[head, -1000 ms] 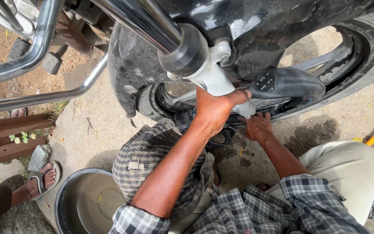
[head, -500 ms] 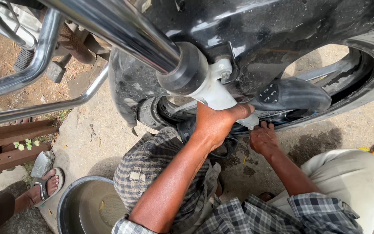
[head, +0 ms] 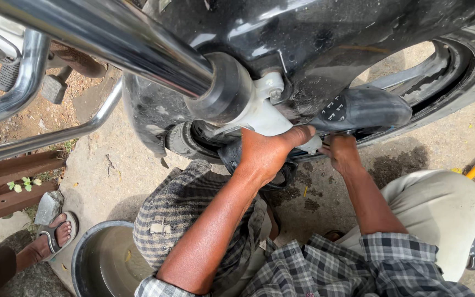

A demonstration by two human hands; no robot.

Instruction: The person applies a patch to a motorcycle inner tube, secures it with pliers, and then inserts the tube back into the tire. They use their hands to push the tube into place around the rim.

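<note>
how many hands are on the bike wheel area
2. The left hand grips by the pale axle bracket; the right hand reaches under the black inner tube. Fingers are partly hidden.

An outdoor roadside repair spot, on rough concrete ground (head: pixel 111 165) edged with dirt and weeds. A motorcycle's wheel (head: pixel 457 71) and chrome pipe (head: pixel 100 38) loom above the hands. A metal water basin (head: pixel 105 264) sits below the left arm, near a bystander's sandalled foot (head: pixel 56 236).

One camera only, worn on the head, looks steeply down from near at the motorcycle wheel (head: pixel 457 71) and concrete ground (head: pixel 127 170).
</note>
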